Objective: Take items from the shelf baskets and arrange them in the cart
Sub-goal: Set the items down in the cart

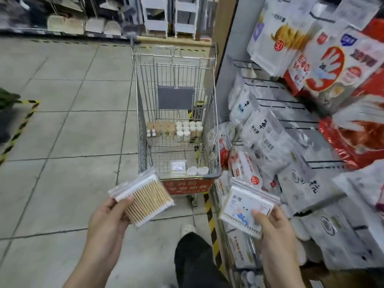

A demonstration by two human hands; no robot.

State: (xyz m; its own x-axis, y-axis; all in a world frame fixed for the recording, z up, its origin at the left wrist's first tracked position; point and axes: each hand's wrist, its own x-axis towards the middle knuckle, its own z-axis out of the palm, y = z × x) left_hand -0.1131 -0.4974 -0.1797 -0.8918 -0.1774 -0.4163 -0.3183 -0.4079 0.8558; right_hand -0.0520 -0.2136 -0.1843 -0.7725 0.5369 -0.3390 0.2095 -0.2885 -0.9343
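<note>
My left hand (108, 220) grips a clear flat pack of wooden cotton swabs (145, 199), held just short of the near end of the wire shopping cart (176, 113). My right hand (274, 227) pinches a second swab pack (243, 206) with a white printed label, down beside the shelf's lower baskets. Inside the cart, small white-capped jars (188, 129) and tan tubes (162, 127) stand in rows at the far end. One swab pack (178, 165) and two white pouches (197, 170) lie at the near end.
Shelf baskets on the right hold white bagged goods (261, 129) and red-and-white glove packs (336, 65) hanging from wire hooks. Yellow-black floor tape (209, 215) runs along the shelf base. My dark trouser leg and shoe (193, 252) are below. Tiled floor lies to the left.
</note>
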